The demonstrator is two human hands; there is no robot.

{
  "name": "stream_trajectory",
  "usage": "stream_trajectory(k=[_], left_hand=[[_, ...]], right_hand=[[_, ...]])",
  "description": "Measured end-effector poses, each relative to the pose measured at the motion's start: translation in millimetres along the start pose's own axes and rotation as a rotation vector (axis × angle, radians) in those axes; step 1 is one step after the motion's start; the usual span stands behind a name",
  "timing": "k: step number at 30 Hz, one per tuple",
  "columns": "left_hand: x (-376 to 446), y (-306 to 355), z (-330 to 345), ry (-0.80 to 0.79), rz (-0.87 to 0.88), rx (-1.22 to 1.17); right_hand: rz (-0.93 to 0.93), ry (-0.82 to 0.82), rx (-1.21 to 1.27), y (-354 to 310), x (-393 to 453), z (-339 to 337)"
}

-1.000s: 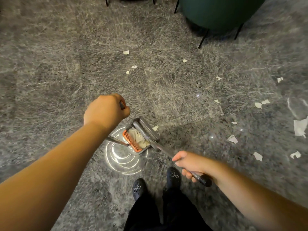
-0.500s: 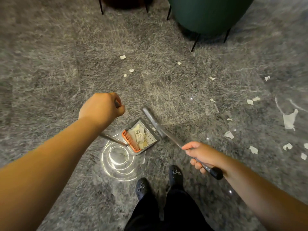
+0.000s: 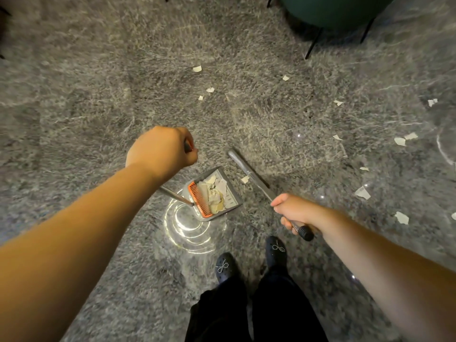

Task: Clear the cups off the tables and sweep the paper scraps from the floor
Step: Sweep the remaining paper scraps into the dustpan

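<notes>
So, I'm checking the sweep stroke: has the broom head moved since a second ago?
Yes. The broom head has swung away from the dustpan mouth and past the paper scrap on the floor, which now lies between them.

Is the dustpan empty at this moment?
No, the dustpan already holds crumpled paper scraps beside its orange comb.

Looked steeply down from head height over both forearms onto the grey floor (image 3: pixel 74 95), wide-angled, edges bowed. Faced forward: own shoes (image 3: pixel 249 260) at lower centre, green chair (image 3: pixel 333 11) at upper right. Only one view given, none to share with.
</notes>
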State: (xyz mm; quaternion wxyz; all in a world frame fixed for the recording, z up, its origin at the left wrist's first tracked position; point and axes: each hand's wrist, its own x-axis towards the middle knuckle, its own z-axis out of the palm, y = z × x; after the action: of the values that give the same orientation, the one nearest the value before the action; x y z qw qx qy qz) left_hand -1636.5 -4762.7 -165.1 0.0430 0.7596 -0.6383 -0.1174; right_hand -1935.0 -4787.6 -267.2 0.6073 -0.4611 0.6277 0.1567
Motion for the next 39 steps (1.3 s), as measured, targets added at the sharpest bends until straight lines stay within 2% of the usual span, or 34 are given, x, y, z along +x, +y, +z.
stream_trajectory(k=[3, 10, 17, 23, 28, 33, 39], left_hand=[[1.6, 3.0, 1.5, 0.007, -0.001, 0.016], [0.9, 0.5, -1.3, 0.007, -0.009, 0.011], [-13.9, -13.2, -2.9, 0.043, 0.004, -0.007], [-28.0, -35.8, -16.2, 0.118, -0.182, -0.102], [-21.2, -49.2, -41.9, 0.184, -0.251, -0.138], [11.8, -60.8, -61.0, 0.237, -0.324, -0.142], [92.5, -80.7, -84.2, 0.258, -0.357, -0.129]], right_hand=[[0.0, -0.081, -0.049, 3.1, -8.5, 14.3], [0.038, -0.231, 0.194, 10.6, -33.4, 8.5], [-0.028, -0.16, 0.172, 19.6, -65.3, 21.6], [-0.095, -0.08, 0.207, -2.3, -75.2, 18.6], [-0.137, -0.029, 0.289, -40.1, -68.7, 10.4], [-0.188, 0.012, 0.327, -86.1, -49.2, -11.9], [-0.223, 0.019, 0.311, -152.5, -7.5, -59.3]])
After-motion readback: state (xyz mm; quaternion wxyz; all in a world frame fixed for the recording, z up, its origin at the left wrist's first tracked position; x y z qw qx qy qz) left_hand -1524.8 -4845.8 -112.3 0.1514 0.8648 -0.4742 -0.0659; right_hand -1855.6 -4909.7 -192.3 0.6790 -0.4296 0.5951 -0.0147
